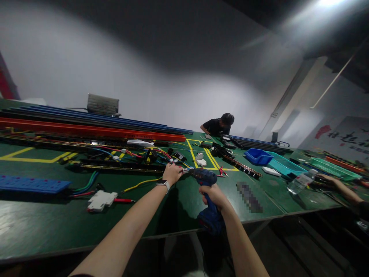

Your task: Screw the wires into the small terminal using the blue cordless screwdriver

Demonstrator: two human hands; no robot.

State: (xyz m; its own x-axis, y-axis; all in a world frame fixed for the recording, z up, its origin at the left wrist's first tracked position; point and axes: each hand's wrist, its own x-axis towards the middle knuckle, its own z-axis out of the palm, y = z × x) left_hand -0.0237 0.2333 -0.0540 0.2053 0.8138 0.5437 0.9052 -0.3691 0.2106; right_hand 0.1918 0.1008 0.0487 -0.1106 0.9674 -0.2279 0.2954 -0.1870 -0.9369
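Note:
My right hand [213, 195] is wrapped round the grip of a blue cordless drill [206, 177], whose front end points left. My left hand [172, 174], with a watch [163, 185] on its wrist, is closed just ahead of the drill's tip, at the right end of a long black strip [123, 167]. What its fingers pinch is too small to make out. A yellow wire [141, 185] runs up to the strip near this hand. Left of my forearm, a white circuit breaker [101, 201] with a red lead lies on the green table [138, 219].
A blue socket strip [34, 184] lies at the left. Behind are wired strips, an orange rail [95, 129] and blue rails [100, 121]. At the right stand a blue bin [258, 156], a teal basket [284, 163] and a bottle [302, 181]. One person leans over the far side; another person's arm [343, 190] reaches in right.

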